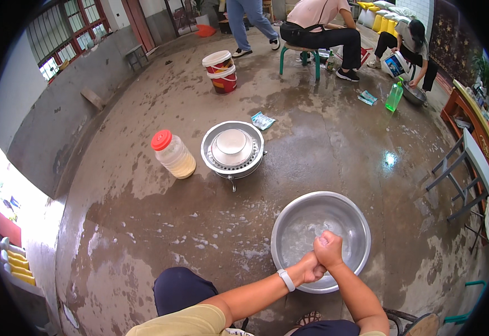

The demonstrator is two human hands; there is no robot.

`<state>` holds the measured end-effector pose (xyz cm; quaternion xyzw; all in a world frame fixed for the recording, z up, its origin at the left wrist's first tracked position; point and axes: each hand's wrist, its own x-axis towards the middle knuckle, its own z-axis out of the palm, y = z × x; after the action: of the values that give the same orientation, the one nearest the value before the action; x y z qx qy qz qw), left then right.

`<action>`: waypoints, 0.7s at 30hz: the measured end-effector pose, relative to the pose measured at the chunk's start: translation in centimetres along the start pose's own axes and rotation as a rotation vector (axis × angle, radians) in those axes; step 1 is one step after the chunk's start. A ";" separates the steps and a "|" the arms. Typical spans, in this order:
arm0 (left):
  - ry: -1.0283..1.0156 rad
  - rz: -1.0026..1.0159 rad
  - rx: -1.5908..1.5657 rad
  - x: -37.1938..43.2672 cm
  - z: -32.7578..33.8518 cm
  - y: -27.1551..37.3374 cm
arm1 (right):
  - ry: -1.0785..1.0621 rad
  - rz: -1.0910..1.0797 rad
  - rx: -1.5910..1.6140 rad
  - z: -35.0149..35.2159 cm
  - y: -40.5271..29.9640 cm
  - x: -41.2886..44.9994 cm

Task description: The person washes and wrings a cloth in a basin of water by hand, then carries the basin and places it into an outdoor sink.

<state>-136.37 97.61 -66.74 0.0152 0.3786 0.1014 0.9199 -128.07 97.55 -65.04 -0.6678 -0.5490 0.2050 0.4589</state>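
Note:
Both my hands are together above the lower part of a wide metal basin (295, 222), which stands on the wet floor and holds some shallow, slightly foamy water. My left hand (312, 267), with a pale band on its wrist, has its fingers curled and touches my right hand. My right hand (327, 249) is closed in a fist just above it. Whether something small is gripped between them cannot be made out. Beyond the basin, a round metal stove-like stand (232, 170) bears an upturned metal piece. To its left a clear plastic jar (176, 157) with a red lid holds pale contents.
A teal packet (263, 120) lies beyond the stand. Stacked red buckets (222, 80) stand farther off. A green bottle (394, 97) is near a person bending over a bowl (414, 95). Another person sits on a stool (299, 49); a third stands. A grey stool (471, 168) is at right.

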 end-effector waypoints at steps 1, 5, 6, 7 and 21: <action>-0.015 -0.007 0.005 -0.1 0.1 -0.1 | -0.005 -0.026 -0.007 -0.1 0.0 -0.1; -0.029 -0.017 -0.009 0.6 -0.6 -0.4 | -0.011 -0.050 0.010 0.0 0.6 -0.2; -0.025 -0.015 -0.008 0.9 -0.9 -0.5 | -0.015 0.016 0.012 0.2 0.9 -0.2; 0.011 0.044 -0.005 1.2 -1.2 -0.6 | -0.020 0.081 0.014 0.3 1.3 -0.3; 0.476 0.665 0.169 4.3 -5.9 2.0 | -0.164 0.518 -0.501 -3.8 17.7 -3.2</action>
<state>-137.86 100.15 -73.66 0.1882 0.5620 0.3624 0.7193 -116.48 93.54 -78.74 -0.8576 -0.4300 0.2263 0.1685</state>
